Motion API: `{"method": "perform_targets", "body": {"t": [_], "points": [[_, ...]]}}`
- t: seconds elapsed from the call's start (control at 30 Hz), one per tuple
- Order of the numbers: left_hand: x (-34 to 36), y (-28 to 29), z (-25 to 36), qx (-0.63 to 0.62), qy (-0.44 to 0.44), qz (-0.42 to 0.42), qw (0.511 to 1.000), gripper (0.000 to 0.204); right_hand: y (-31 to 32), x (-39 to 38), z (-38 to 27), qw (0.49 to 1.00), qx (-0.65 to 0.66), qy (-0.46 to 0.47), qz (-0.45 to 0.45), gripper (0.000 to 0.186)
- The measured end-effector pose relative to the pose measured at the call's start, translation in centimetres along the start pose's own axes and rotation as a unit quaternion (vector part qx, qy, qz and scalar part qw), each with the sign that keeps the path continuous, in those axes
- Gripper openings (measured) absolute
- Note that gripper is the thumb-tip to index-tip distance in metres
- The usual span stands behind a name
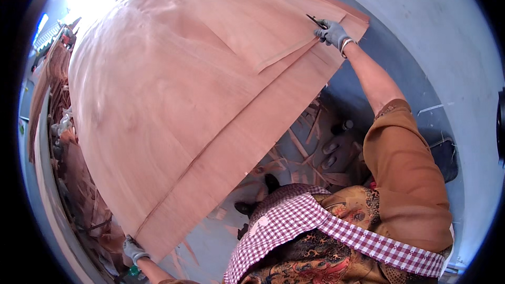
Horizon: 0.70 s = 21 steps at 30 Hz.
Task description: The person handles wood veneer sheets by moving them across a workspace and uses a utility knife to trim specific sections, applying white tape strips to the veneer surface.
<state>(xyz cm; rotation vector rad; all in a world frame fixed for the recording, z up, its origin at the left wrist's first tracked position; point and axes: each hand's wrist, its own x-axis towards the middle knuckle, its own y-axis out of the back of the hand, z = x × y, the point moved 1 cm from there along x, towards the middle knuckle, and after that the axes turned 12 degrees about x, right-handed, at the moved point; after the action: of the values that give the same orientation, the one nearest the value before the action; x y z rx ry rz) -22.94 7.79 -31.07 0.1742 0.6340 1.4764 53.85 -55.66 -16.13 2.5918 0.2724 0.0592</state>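
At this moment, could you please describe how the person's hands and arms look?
The left hand and right hand wear grey gloves. A pale band circles the right wrist. The right sleeve is brown with a patterned cuff; a little brown left sleeve shows too.

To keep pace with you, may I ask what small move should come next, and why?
Perhaps square the front veneer strip against the larger sheet: a dark line shows between them, with the left hand near one end and the right hand, holding a dark tool, near the other.
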Motion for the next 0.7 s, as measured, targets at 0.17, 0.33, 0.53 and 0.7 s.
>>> {"method": "perform_targets", "body": {"t": [0.17,0.33,0.53,0.7], "points": [[-1.8,0.8,1.5,0.385,-0.215,0.243,0.864,0.014,1.2,-5.4,0.6,0.996,-0.086,0.021,-0.02,0.035],[-10.0,-5.4,13.5,0.357,-0.471,0.245,0.768,0.029,1.6,-18.2,3.1,0.996,-0.051,0.02,-0.063,0.028],[-22.4,-18.1,23.6,0.316,-0.67,-0.102,0.664,0.057,0.6,-21.1,-5.0,0.972,0.184,-0.088,-0.119,0.014],[-28.1,-22.4,23.4,0.42,-0.689,-0.18,0.563,0.069,6.9,-18.2,-5.4,0.991,0.106,-0.036,-0.076,0.016]]}}
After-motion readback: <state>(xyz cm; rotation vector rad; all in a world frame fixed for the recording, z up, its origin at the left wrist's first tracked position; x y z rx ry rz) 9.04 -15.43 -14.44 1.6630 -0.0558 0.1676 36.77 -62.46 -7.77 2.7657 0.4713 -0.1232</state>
